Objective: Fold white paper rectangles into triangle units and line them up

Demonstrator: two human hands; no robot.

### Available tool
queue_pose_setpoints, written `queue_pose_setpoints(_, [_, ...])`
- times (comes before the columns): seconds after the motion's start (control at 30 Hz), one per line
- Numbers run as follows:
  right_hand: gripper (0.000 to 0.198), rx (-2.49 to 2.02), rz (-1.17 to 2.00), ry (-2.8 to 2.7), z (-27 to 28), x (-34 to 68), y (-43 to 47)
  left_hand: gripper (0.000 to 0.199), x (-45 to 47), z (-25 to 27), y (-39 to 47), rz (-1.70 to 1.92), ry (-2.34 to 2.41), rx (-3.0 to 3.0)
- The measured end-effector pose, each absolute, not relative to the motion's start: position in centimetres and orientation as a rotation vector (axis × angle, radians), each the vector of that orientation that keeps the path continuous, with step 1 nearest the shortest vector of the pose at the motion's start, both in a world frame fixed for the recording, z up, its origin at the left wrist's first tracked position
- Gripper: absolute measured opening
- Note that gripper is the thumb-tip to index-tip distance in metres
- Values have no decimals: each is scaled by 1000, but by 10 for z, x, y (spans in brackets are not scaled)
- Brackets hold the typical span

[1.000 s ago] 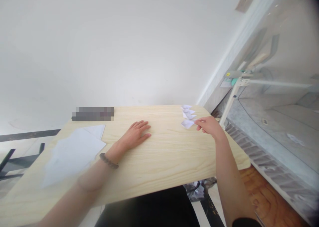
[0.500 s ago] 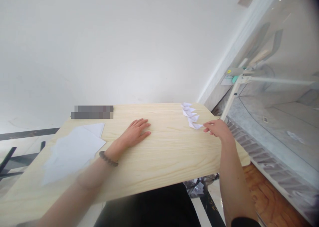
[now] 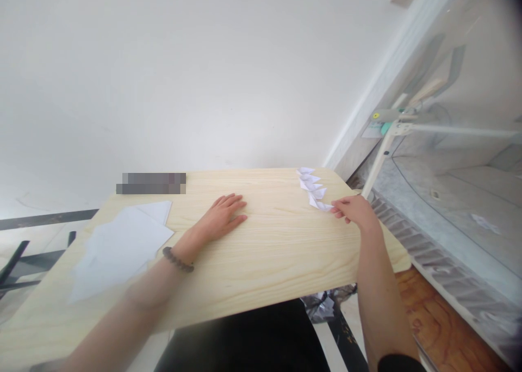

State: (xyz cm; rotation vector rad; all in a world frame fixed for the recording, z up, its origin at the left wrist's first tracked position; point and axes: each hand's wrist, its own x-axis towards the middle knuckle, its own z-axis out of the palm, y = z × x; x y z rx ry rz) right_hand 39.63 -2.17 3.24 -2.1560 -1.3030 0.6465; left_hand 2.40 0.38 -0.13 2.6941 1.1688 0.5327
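Note:
My left hand [image 3: 222,217] lies flat on the wooden table [image 3: 261,252], fingers spread, with a dark beaded bracelet on the wrist. At the table's far right corner, several small white folded paper figures [image 3: 310,184] with pointed ends stand in a slanting row. My right hand [image 3: 353,211] pinches the pointed right end of the nearest folded paper figure [image 3: 319,204] between thumb and fingers. That figure rests at the front of the row, on or very close to the tabletop.
Loose white paper sheets [image 3: 126,241] overlap on the table's left part. A blurred-out dark object [image 3: 150,184] sits at the back left edge. Beyond the right edge stands a white metal frame [image 3: 379,160]. A crinkled plastic bag [image 3: 320,307] hangs below the front edge.
The camera view has shifted very slightly. My right hand stays at the tip of the nearest folded figure, and my left hand has not moved on the table.

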Motion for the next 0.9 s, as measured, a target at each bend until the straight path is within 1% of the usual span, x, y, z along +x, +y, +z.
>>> queue_pose_setpoints(0.13, [13,-2136,584,-1320,34,399,-23,44,24,-1,4,543,1166,2689])
queue_pose_setpoints(0.27, [12,-2150,438,-1378,35,400,-22,45,24,-1,4,544,1161,2684])
queue_pose_setpoints(0.47, [24,-2174,351,-1398,31,404,-19,44,24,-2,4,560,1159,2668])
queue_pose_setpoints(0.6, [29,-2219,210,-1435,31,402,-18,44,25,-3,5,568,1157,2670])
queue_pose_setpoints(0.8, [25,-2175,12,-1591,35,380,-17,44,25,-2,4,563,1159,2684])
queue_pose_setpoints(0.9, [24,-2099,-10,-1663,38,358,-16,42,24,-1,4,574,1162,2682])
